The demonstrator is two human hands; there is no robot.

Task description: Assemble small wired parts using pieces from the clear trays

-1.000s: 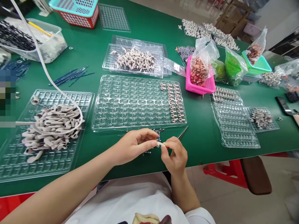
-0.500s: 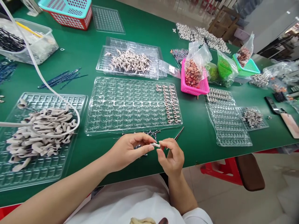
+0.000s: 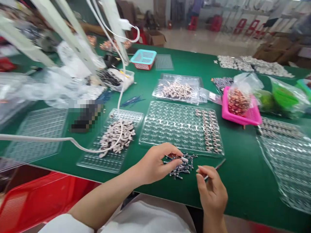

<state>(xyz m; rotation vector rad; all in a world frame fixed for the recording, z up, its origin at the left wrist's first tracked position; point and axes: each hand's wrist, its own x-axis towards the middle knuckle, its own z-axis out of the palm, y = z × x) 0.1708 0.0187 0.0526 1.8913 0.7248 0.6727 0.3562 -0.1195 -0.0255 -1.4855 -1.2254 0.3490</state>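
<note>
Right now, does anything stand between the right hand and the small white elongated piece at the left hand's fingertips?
Nothing visible does: a gap over the green tabletop separates the right hand from the white piece.

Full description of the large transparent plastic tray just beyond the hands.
The large transparent plastic tray is a shallow rectangle moulded with rows of pockets. It lies flat on the green tabletop, which shows through. Pale ring-headed parts sit toward its right end; glare streaks its middle. The left hand partly hides its near edge; contact is unclear.
</note>
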